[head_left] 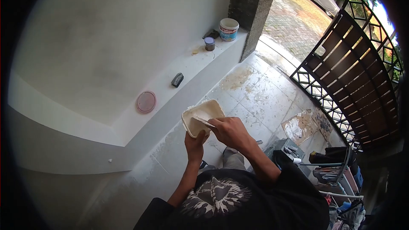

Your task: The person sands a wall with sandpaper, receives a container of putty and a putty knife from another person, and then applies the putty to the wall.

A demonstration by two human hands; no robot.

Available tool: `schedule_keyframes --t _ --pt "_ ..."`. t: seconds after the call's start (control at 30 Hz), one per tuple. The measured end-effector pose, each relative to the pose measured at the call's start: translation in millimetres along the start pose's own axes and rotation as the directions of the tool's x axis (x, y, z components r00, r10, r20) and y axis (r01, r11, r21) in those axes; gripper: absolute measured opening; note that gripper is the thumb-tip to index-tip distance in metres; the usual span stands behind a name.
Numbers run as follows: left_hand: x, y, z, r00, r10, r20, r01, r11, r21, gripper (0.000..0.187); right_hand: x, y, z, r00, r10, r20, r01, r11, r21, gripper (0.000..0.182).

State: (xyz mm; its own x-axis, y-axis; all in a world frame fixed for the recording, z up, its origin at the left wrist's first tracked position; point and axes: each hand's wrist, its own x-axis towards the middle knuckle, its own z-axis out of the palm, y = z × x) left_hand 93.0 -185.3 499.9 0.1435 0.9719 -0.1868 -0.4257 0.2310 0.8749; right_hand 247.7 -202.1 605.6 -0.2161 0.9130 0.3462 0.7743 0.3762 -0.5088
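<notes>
A square off-white tub (188,128) with paste smeared inside it and along its rim is in front of my body, tilted a little. My left hand (195,145) is closed on its near lower side, the fingers partly hidden under it. In my right hand (230,130) is a flat scraper (203,122), its paste-coated end reaching into the tub. The fist covers the scraper's other end.
On the white wall ledge (170,98) are a round pinkish lid (146,102), a dark block (177,80), a small lidded jar (209,44) and a paint bucket (228,30). A slatted gate (345,68) stands at right. A grey box (284,151) and stained cardboard (299,127) lie on the tiles.
</notes>
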Motion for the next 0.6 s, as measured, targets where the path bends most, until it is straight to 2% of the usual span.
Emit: schedule_keyframes --t 0.13,0.2,0.23,0.3,0.47,0.53,0.6 --pt "1.0 -3.4 -6.4 0.998 0.050 -0.028 -0.052 0.995 -0.082 0.047 11.3 2.1 -2.8 1.000 0.007 0.016 -0.007 1.000 -0.004 0.011" --pt "-3.8 -0.1 -6.6 0.997 0.071 0.015 -0.071 0.997 -0.018 0.045 6.6 -0.3 3.4 0.999 0.018 0.049 -0.017 1.000 -0.017 0.011" --pt "-1.0 -5.1 -7.0 0.999 0.018 -0.042 -0.019 0.999 -0.032 0.045 1.7 -3.5 1.4 0.998 0.021 0.057 -0.020 1.000 -0.013 0.011" --pt "2.6 -1.8 -6.7 0.998 0.052 -0.024 -0.053 0.998 -0.029 0.045 7.3 -8.9 -9.2 0.999 0.033 -0.010 -0.033 0.998 0.049 0.011" --pt "-0.6 5.7 -6.2 0.999 0.017 -0.031 -0.019 0.998 -0.055 0.046 14.5 -12.2 -1.7 1.000 0.023 0.021 -0.024 0.998 0.056 0.010" --pt "4.0 3.7 -13.2 0.999 0.053 0.005 -0.053 0.999 0.000 0.060 24.2 -16.7 -6.7 1.000 0.005 0.011 -0.006 0.998 0.065 0.010" --pt "2.8 3.1 -17.1 0.997 0.079 -0.003 -0.079 0.997 -0.010 0.057 23.6 -22.7 -11.2 1.000 0.001 -0.015 0.001 0.992 0.125 0.011"
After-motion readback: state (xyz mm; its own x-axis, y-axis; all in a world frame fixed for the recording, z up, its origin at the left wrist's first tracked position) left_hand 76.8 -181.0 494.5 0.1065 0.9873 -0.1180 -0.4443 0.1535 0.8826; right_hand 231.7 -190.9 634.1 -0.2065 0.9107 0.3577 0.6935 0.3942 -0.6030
